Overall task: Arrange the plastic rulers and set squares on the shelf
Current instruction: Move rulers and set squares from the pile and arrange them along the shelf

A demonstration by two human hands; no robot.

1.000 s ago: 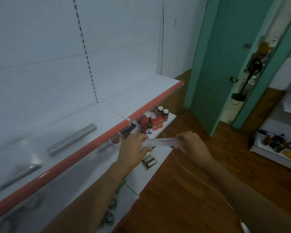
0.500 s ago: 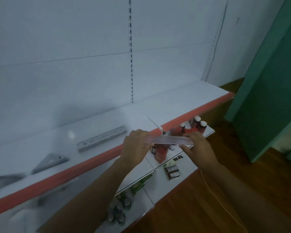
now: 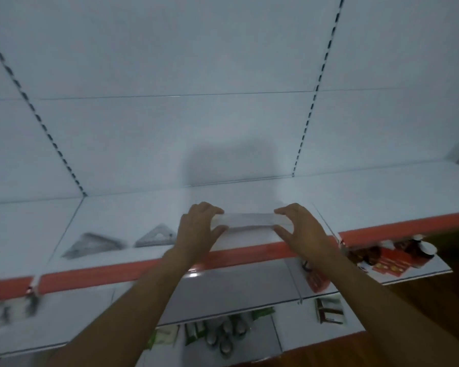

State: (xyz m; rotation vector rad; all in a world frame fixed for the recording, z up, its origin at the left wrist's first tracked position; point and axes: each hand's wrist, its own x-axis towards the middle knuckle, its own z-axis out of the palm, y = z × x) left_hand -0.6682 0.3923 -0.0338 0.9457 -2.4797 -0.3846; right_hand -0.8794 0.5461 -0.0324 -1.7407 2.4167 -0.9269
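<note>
Both hands have carried the ruler (image 3: pixel 245 220) from out over the floor, in front of the shelf's red edge, to a spot above the shelf (image 3: pixel 382 197) itself; a second ago it was held in mid-air near the lower shelf's bottles, and now it lies level just over the white board, parallel to the red strip (image 3: pixel 117 271). The left hand (image 3: pixel 198 231) pinches the ruler's left end, fingers curled over the far edge and thumb under the near one; the right hand (image 3: pixel 301 229) grips the right end the same way. Whether the ruler already touches the board or hangs just above it cannot be told, as the clear plastic blurs into the white surface. The head has also turned to face the shelf squarely, so the door seen earlier is out of view. To the left of the left hand lie two set squares (image 3: pixel 157 237), the nearer one just beside the wrist and the other (image 3: pixel 93 245) further left, both flat on the same board. My judgement is that the carry is done and the placing step is in hand: what is left is to lower the ruler flat, in line with the set squares, and let go.
</note>
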